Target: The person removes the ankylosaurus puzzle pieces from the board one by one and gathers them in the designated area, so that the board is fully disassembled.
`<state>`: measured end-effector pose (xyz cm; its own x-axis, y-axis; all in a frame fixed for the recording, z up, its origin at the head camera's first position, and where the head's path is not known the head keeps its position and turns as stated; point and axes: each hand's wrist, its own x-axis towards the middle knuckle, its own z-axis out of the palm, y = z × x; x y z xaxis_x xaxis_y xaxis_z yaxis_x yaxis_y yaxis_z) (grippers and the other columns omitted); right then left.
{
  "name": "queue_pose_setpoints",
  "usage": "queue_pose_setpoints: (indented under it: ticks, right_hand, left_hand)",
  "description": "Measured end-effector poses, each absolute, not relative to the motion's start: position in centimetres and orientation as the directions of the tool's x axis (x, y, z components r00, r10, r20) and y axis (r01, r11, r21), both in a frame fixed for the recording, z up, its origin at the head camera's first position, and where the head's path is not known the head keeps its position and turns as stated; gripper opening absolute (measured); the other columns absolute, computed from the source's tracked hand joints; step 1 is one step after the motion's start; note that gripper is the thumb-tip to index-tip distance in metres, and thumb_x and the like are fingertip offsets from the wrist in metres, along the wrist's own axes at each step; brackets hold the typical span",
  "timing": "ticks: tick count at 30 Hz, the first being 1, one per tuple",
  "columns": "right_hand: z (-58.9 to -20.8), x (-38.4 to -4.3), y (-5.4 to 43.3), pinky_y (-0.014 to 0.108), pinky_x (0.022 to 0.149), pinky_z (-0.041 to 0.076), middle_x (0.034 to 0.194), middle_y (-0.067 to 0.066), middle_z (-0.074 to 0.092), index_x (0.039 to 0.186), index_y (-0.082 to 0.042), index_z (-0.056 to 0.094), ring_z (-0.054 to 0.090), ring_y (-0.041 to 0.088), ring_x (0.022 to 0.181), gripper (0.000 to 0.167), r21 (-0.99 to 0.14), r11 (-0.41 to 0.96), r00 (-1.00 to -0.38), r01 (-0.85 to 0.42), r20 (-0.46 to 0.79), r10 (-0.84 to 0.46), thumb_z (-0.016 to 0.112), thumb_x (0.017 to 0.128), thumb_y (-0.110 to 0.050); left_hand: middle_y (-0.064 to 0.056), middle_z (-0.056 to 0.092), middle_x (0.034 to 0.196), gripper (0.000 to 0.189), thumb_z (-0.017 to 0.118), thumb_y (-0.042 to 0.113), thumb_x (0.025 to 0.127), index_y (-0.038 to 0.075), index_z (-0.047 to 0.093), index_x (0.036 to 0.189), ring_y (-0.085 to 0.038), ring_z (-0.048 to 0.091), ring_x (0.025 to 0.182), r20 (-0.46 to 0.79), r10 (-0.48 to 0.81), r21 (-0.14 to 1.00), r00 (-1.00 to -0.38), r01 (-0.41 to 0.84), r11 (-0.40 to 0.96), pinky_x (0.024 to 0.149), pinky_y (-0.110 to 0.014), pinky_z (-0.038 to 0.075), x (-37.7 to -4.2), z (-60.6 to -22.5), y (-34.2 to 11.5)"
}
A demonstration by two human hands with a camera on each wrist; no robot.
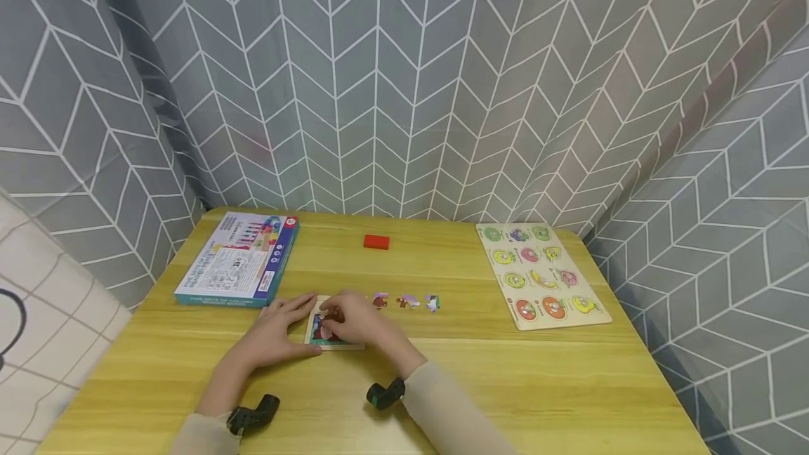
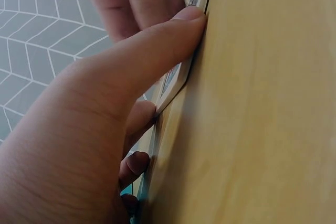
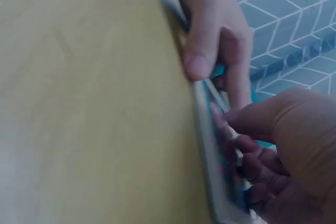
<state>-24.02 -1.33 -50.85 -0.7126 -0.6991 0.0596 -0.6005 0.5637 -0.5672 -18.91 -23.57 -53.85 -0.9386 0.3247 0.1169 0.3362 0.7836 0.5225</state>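
A small jigsaw puzzle in a wooden tray (image 1: 347, 347) lies on the table, its picture dark red, blue and green. My left hand (image 1: 276, 332) holds the tray at its left side, thumb at the near edge and index finger toward the far corner. Over the picture bends my right hand (image 1: 359, 318), its thumb and fingers curled close around a reddish-brown puzzle piece (image 1: 335, 315) at the surface; the hand hides much of the picture. In the right wrist view the tray (image 3: 202, 129) is blurred beneath these fingers. Loose puzzle pieces (image 1: 407, 301) lie in a row right of the tray.
A flat boxed set (image 1: 237, 258) with a blue edge lies at the back left, close to my left fingers. A red block (image 1: 376, 241) sits farther back. On the right lies a wooden fruit board (image 1: 537, 276). Patterned curtains (image 1: 379, 90) rise behind the table (image 1: 537, 385).
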Motion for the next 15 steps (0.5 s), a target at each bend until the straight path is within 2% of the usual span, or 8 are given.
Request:
queue_pose_setpoints:
  ticks: [7,15]
  right_hand:
    - [-51.59,-23.58,-1.34,0.02,0.084,0.051,0.114,0.005,0.068,0.129,-0.009,0.076,0.062,0.009,0.094,0.027,-0.502,0.603,-0.719,-0.62,0.054,-0.693,0.065,0.105,-0.01]
    - [-51.91,-23.52,-1.5,0.02,0.084,0.051,0.115,0.005,0.066,0.133,-0.009,0.073,0.06,0.008,0.093,0.032,-0.513,0.598,-0.711,-0.616,0.035,-0.702,0.059,0.105,-0.005]
  left_hand:
    - [-0.008,0.046,0.166,0.103,0.086,0.065,0.079,0.012,0.05,0.16,-0.029,0.047,0.127,0.119,0.327,0.529,-0.938,0.338,0.778,0.098,-0.055,0.037,-18.93,-53.88,-23.46]
    - [-0.007,0.045,0.167,0.104,0.086,0.064,0.079,0.012,0.049,0.16,-0.029,0.046,0.127,0.107,0.32,0.532,-0.941,0.326,0.781,0.1,-0.057,0.035,-18.94,-54.27,-23.7]
